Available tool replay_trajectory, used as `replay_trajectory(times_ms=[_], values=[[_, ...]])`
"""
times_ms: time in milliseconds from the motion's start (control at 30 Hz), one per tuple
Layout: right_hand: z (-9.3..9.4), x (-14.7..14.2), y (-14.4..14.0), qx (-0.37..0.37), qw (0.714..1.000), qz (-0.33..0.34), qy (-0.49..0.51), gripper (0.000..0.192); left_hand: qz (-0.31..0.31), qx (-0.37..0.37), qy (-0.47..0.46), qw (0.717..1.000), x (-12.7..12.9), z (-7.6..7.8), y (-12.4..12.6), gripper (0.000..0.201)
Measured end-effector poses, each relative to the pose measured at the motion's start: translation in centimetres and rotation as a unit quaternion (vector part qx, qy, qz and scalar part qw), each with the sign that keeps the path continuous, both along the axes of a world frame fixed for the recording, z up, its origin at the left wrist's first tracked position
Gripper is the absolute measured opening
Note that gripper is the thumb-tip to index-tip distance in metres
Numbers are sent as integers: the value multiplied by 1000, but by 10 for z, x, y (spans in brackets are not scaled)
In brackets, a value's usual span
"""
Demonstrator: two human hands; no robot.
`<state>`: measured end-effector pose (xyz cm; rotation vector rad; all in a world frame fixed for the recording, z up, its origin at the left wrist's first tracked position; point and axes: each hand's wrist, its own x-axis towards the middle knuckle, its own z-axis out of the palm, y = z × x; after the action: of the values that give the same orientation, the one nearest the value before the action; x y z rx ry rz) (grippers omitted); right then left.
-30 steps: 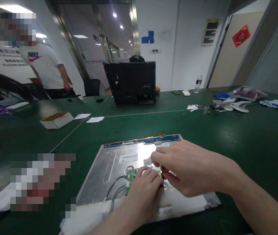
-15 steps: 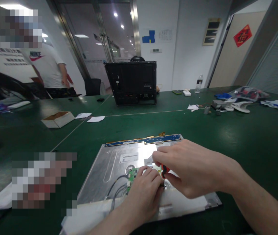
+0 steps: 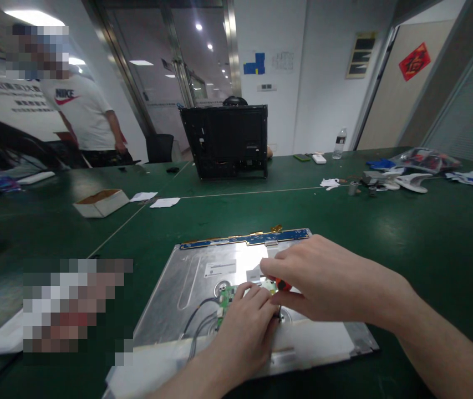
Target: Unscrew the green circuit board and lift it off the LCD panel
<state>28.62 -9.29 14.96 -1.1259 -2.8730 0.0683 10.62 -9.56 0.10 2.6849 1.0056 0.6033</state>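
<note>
Counter: a wide dark green counter [image 3: 406, 238] fills the view, with a pale seam line running across it; white walls, a glass partition and ceiling lights lie behind.
Far left: a person in a white T-shirt [image 3: 80, 119] stands beyond the counter's far left edge.
Left side: an open white cardboard box [image 3: 101, 202] and two white paper slips [image 3: 153, 199] lie well apart from the work.
Near left corner: a blurred patch hides what lies there.
Far middle: a black monitor casing [image 3: 230, 141] stands upright near the far edge.
Near edge, middle: a metal-backed display panel [image 3: 194, 277] lies flat, a blue circuit strip [image 3: 244, 239] along its far side, grey cables [image 3: 198, 321] running across its back to a small green board [image 3: 224, 296].
Left hand [image 3: 244, 327]: rests on the panel by the green board, fingers curled together; what they press is hidden.
Right hand [image 3: 323, 282]: crosses above the left, clamped on a red-handled screwdriver [image 3: 281, 285] pointing down at the panel; its tip is hidden between the hands.
Far right: a water bottle [image 3: 338, 144], a white stand [image 3: 411, 181] and plastic bags [image 3: 425, 159] sit near the far right corner.
</note>
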Motion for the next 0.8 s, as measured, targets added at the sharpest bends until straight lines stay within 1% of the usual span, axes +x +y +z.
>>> replay_trajectory(times_ms=[233, 433, 567, 667, 800], values=[[-1, 0, -4, -3, 999, 26, 18, 9, -6, 9, -12, 1000, -1, -2, 0, 16], [0, -2, 0, 7, 1000, -2, 12, 1, -2, 2, 3, 1000, 0, 0, 0, 18], [1, -1, -1, -2, 1000, -10, 4, 11, -4, 7, 3, 1000, 0, -2, 1, 20], [2, 0, -3, -5, 1000, 3, 10, 7, -6, 4, -5, 1000, -1, -4, 2, 22], [1, 1, -5, -8, 1000, 18, 9, 3, -10, 2, -12, 1000, -1, -1, 1, 23]])
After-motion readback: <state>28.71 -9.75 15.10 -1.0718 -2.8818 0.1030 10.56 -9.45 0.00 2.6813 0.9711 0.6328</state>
